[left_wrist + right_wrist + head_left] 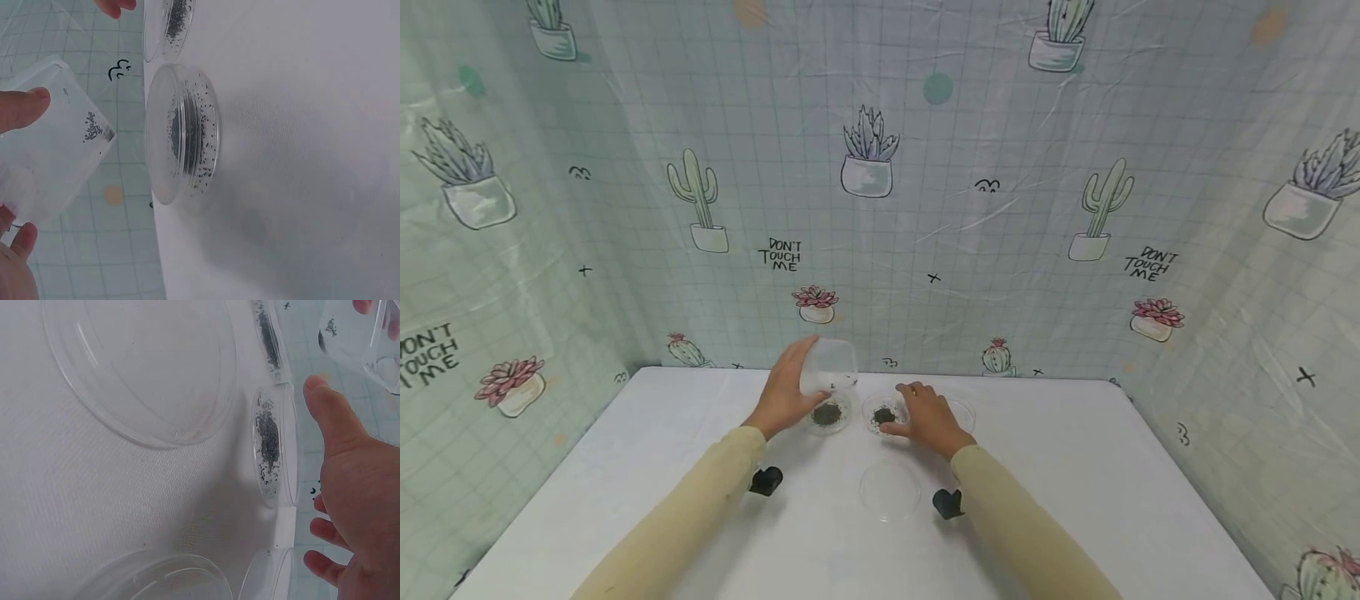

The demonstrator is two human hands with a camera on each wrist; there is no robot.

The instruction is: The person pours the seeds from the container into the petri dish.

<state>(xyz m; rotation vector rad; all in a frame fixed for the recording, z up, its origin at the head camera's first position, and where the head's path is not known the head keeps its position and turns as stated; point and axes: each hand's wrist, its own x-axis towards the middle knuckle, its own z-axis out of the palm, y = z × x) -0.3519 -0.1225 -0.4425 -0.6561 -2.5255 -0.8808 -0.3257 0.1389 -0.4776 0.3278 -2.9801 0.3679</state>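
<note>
My left hand (784, 392) grips a clear plastic box (53, 150) by its edges, thumb on one side and fingers on the other. The box is tilted, with some dark granules (92, 128) gathered in its low corner. Just below it stands a clear petri dish (214, 150) holding a dark heap of granules (827, 415). Beside that is a second petri dish (295, 444) with its own pile of dark grains (269, 444). Over this second dish hovers my right hand (931, 419), thumb and fingers spread, with nothing in its grasp.
Partly behind my right hand lies another clear dish (973, 418). Nearer to me, a round clear dish or lid (890, 493) lies on the white table (820, 542). A patterned curtain (910, 242) rises behind the table's far edge. Black wrist mounts (767, 481) sit below both forearms.
</note>
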